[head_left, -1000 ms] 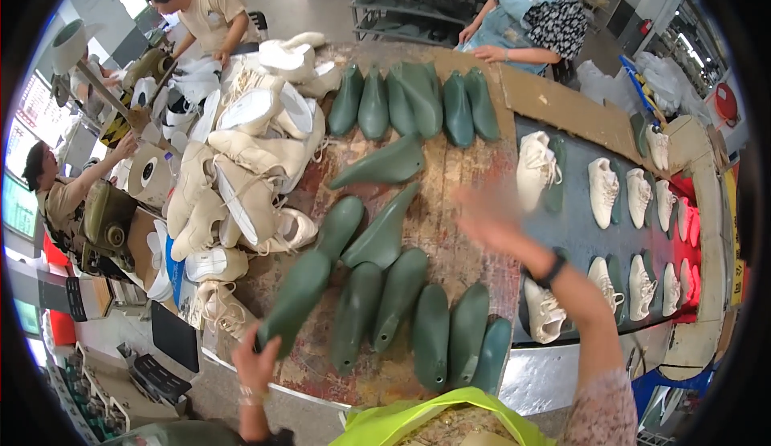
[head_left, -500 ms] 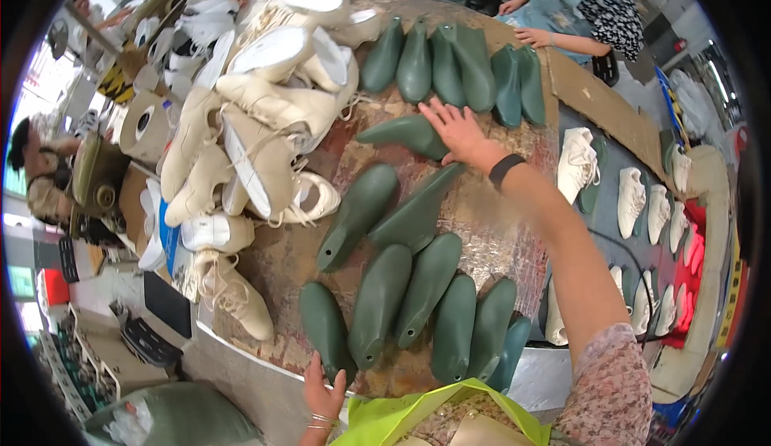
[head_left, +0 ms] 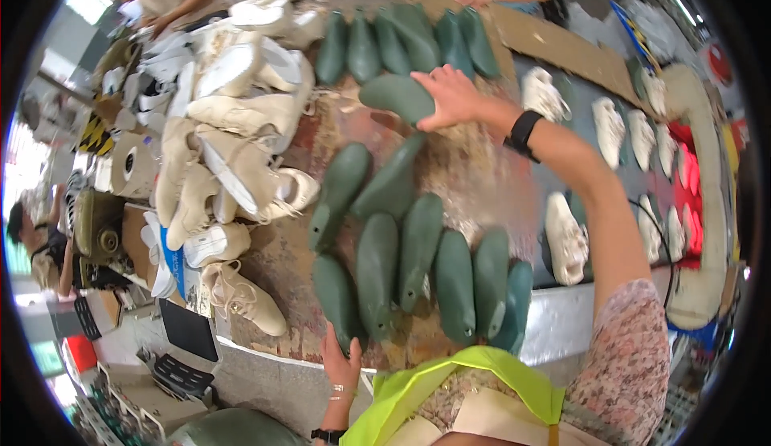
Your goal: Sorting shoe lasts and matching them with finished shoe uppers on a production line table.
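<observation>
Over the far end of a green shoe last (head_left: 393,97), my right hand (head_left: 451,97) curls its fingers on one side and its thumb on the other. This last points left, just nearer than a row of several green lasts (head_left: 364,51). At the table's near edge my left hand (head_left: 340,363) has thumb and fingers apart, beside the lower end of another green last (head_left: 333,295). Whether it touches that last I cannot tell for sure. More lasts lie between my hands, including a tilted one (head_left: 393,181) and a near row (head_left: 455,285).
A heap of cream sneakers (head_left: 241,113) covers the left side of the worn table (head_left: 474,177). To the right, a grey conveyor (head_left: 590,169) carries cream shoes, bordered by a cardboard strip (head_left: 562,48). Other people sit at the far side. A black chair (head_left: 177,378) stands lower left.
My right hand has closed round the last it was resting on, and the last has turned somewhat. My left hand stays near the same last. The whole view has shifted.
</observation>
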### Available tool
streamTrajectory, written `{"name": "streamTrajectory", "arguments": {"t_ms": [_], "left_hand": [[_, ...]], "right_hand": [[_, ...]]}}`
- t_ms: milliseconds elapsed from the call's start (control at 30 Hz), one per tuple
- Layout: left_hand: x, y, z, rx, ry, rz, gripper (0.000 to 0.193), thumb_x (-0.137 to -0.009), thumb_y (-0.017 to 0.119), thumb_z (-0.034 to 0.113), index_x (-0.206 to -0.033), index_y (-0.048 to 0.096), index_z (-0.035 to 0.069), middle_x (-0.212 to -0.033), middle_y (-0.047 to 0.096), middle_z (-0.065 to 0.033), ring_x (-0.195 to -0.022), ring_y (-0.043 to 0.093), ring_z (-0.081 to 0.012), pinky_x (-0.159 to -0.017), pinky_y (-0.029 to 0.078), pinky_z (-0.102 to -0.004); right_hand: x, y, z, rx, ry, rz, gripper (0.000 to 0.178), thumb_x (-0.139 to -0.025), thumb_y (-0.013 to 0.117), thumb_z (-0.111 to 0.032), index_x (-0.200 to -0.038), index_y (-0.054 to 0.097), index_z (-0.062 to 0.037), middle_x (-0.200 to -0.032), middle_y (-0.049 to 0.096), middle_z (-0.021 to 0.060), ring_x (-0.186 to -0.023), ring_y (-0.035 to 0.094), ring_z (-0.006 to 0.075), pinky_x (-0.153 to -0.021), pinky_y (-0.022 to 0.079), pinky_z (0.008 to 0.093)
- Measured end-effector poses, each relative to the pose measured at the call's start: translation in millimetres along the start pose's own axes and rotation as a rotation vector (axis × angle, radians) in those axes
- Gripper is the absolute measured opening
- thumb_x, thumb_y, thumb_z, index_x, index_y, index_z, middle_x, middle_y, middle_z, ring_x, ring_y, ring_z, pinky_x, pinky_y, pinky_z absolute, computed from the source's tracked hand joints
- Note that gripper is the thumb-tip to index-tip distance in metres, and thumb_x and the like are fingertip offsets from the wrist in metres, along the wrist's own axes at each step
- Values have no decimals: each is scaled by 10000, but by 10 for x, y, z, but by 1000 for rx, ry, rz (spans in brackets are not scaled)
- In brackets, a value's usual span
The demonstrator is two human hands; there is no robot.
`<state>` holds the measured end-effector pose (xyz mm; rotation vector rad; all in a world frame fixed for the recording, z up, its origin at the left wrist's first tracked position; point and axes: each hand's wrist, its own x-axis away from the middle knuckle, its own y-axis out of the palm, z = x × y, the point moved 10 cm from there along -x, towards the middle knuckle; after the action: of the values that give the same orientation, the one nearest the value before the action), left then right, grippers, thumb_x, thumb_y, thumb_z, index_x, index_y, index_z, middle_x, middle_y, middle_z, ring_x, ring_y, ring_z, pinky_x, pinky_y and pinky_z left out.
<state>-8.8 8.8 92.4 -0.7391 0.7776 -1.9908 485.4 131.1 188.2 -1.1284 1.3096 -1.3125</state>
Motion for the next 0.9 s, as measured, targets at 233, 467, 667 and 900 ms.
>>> {"name": "streamTrajectory", "arguments": {"t_ms": [233, 467, 667, 900], "left_hand": [[-192, 63, 33, -28, 86, 18, 612, -851, 600, 278, -1322, 390, -52, -1183, 519, -258, -1087, 472, -402, -907, 401, -442], [-203, 55, -55, -97, 77, 7, 636, -841, 606, 316, -1318, 393, -46, -1166, 528, -262, -1062, 496, -401, -908, 403, -430], [-44, 115, -146, -92, 85, 20, 621, -829, 603, 301, -1310, 406, -39, -1168, 518, -279, -1045, 498, -418, -916, 398, -431], [10, 64, -39, -7, 69, 149, 609, -823, 603, 259, -1323, 398, -21, -1177, 492, -265, -1068, 475, -410, -929, 387, -443]], "right_hand": [[2344, 362, 296, -1666, 738, -88, 672, -806, 647, -435, -1302, 459, -23, -1199, 563, 90, -1086, 534, 183, -924, 435, 327], [3496, 0, 131, -1495, 897, 28, 707, -760, 692, -421, -1300, 468, -24, -1252, 543, 119, -1130, 533, 196, -951, 422, 345], [2309, 93, 439, -447, 168, -456, 928, -526, 775, -506, -1292, 478, -75, -1199, 549, 179, -1124, 502, 338, -931, 405, 433], [979, 222, 683, 179, -166, -361, 846, -593, 771, -494, -1309, 458, -171, -1259, 478, 135, -1179, 433, 353, -954, 361, 465]]}}
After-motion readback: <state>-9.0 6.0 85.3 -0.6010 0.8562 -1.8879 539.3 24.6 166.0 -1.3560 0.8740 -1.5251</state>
